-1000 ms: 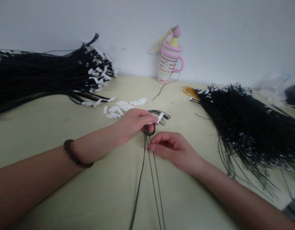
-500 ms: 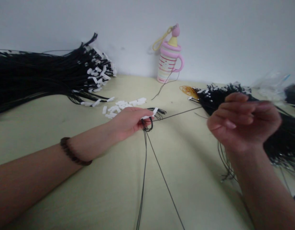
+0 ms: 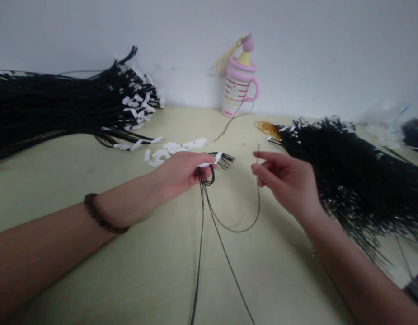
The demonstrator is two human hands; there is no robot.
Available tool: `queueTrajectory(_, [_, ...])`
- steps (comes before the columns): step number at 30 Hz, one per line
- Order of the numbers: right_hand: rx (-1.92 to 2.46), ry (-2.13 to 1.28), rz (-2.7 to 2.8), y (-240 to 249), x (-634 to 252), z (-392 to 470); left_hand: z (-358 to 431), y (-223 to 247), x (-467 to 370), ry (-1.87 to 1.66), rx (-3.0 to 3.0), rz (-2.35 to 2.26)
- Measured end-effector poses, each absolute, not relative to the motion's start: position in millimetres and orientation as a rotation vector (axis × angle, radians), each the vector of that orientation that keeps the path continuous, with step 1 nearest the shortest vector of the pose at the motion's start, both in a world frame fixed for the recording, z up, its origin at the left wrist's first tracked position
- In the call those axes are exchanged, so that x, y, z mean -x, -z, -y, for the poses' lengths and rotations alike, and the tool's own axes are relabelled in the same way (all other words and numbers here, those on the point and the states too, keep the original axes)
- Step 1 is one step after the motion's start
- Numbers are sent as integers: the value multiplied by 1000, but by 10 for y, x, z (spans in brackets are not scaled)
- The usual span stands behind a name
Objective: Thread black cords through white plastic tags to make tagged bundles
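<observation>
My left hand (image 3: pixel 181 174) is closed in a pinch on a bundle of thin black cords (image 3: pixel 209 178) with white tabs (image 3: pixel 218 157) on it. Some cords bend in a loop below the fingers, and others hang down toward the table's near edge. My right hand (image 3: pixel 285 180) pinches a single black cord (image 3: pixel 258 198) between thumb and fingertips, its tip pointing up. From there this cord sags in a curve back to the bundle. Just behind my left hand lies a small heap of white tabs (image 3: pixel 171 149).
At the left lies a thick pile of black cords with white ends (image 3: pixel 76 99); another black pile (image 3: pixel 358 171) spreads at the right, near my right arm. A pink and white cup (image 3: pixel 236 85) stands by the wall. Clear plastic bags (image 3: pixel 387 122) sit at the back right.
My right hand has come down and left, closer to my left hand. The cord it holds, stretched taut before, now hangs slack in a curve. My left hand has barely moved.
</observation>
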State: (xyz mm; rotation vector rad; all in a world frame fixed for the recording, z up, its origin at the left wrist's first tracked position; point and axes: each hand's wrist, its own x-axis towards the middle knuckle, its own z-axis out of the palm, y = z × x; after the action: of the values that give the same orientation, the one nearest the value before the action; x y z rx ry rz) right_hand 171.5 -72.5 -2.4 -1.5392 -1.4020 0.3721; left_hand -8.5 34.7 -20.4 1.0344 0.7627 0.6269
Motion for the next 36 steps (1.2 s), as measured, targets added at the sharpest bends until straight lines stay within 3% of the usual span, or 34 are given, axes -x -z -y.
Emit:
queueTrajectory(5, [1550,-305,1679,192,-1397,781,-297,157,91,-595,-1119,-752])
queueTrajectory(36, [1536,-429,1534,351,-1425,680,-317,208,116,-562,-1218,-702])
